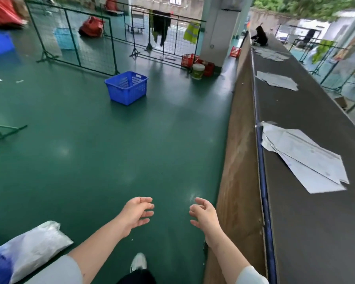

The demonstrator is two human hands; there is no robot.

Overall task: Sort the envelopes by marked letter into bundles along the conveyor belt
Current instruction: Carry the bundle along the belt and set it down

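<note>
A dark conveyor belt [307, 222] runs along the right side. On it lie three loose bundles of pale grey envelopes: the nearest bundle [303, 156], a middle bundle [277, 80] and a far bundle [272, 54]. My left hand [136, 214] and my right hand [203, 216] hang over the green floor, left of the belt, both with fingers apart and nothing in them. Neither hand touches an envelope. The marked letters are too small to read.
A blue plastic basket [126, 87] stands on the green floor ahead. A white plastic bag [33, 249] lies at lower left. Green mesh fences [70, 37], red crates [190, 60] and a white bucket [198, 71] stand further back. A person in black [260, 35] crouches at the belt's far end.
</note>
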